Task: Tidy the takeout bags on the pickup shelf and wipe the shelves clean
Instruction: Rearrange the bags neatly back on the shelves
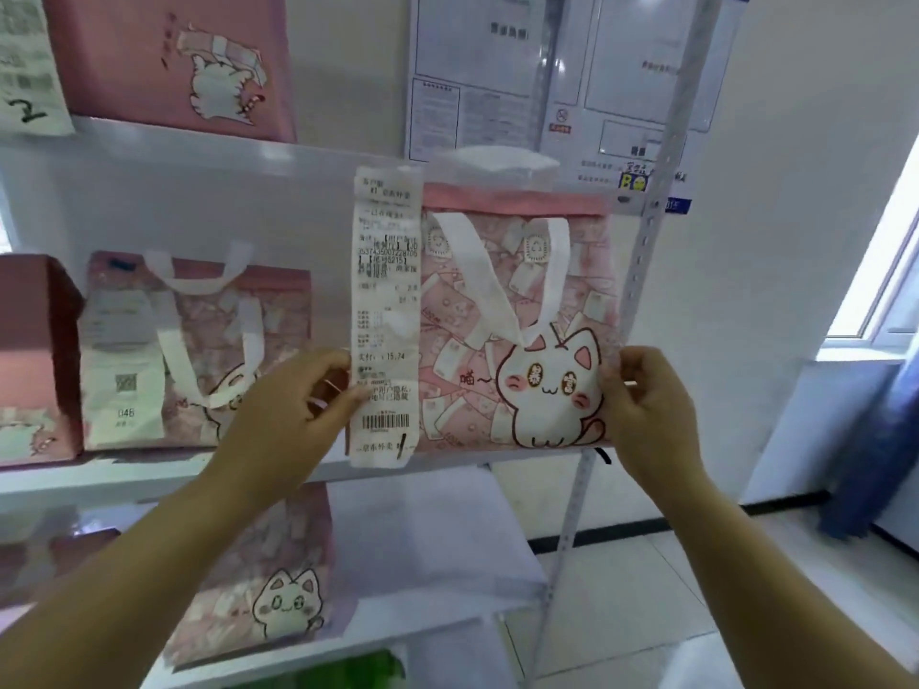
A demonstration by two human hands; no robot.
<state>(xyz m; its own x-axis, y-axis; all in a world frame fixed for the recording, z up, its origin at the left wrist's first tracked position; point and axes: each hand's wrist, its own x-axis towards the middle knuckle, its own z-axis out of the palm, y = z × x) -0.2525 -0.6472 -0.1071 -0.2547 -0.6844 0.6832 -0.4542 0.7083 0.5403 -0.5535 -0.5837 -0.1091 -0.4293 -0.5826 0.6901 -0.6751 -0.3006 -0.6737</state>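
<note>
Pink cat-print takeout bag point(517, 315) is right in front of you, upright at the right-hand end of the middle shelf point(149, 477), cartoon cat facing you. Its bottom edge sits level with the shelf board; whether it rests there or hangs in your grip, I can't tell. White handles point(477, 271) flop down over its front. A long receipt point(385, 310) runs down its left side, top to bottom, barcode low.

Your left hand point(293, 395) has fingers curled round the bag's left edge, thumb pressed onto the receipt just above the barcode. Your right hand point(646, 400) pinches the right edge beside the cat's cheek, fingers bent in tight. Both hands are gripping, one per side.

Out to the left on the same shelf stands a second pink bag point(199, 350) with its own receipt, well apart from yours, and a third bag point(35, 360) at the picture's edge. Above, the top shelf carries another pink bag point(174, 62). Below, one more cat bag point(268, 579) stands on the lower shelf. The perforated shelf post point(641, 261) rises just behind your bag's right side, with wall notices point(547, 67) behind and a window point(885, 271) far right.
</note>
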